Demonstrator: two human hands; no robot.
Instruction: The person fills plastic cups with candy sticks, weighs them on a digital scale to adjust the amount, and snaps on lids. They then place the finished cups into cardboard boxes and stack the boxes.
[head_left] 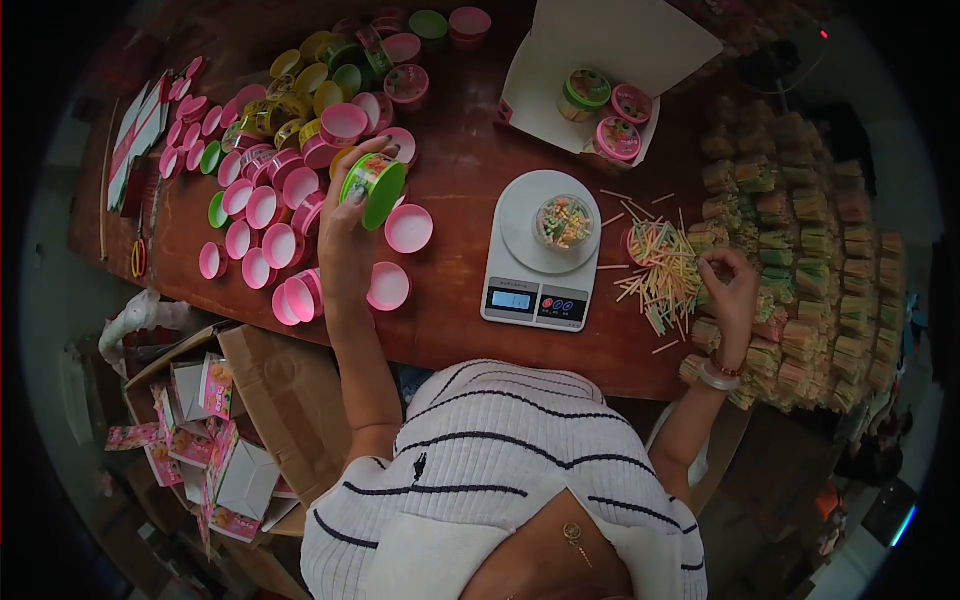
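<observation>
My left hand (345, 235) is closed around a small green tub (385, 195) with a printed band, tilted above the pink tubs. At the right edge of a loose heap of pale coloured sticks (660, 265), my right hand (733, 290) has its fingers curled together; what they pinch, if anything, is too small to tell. Between my hands stands a white digital scale (538, 278), its display lit. On its round plate sits a clear container (563, 222) filled with coloured sticks, seen from above.
Many pink tubs (409, 229) and several yellow tubs (327, 97) crowd the left. An open white box (600, 50) holds several lidded tubs. Bundled sticks (800, 280) are stacked at right. Scissors (139, 258) lie far left; a carton (285, 395) with printed boxes stands below.
</observation>
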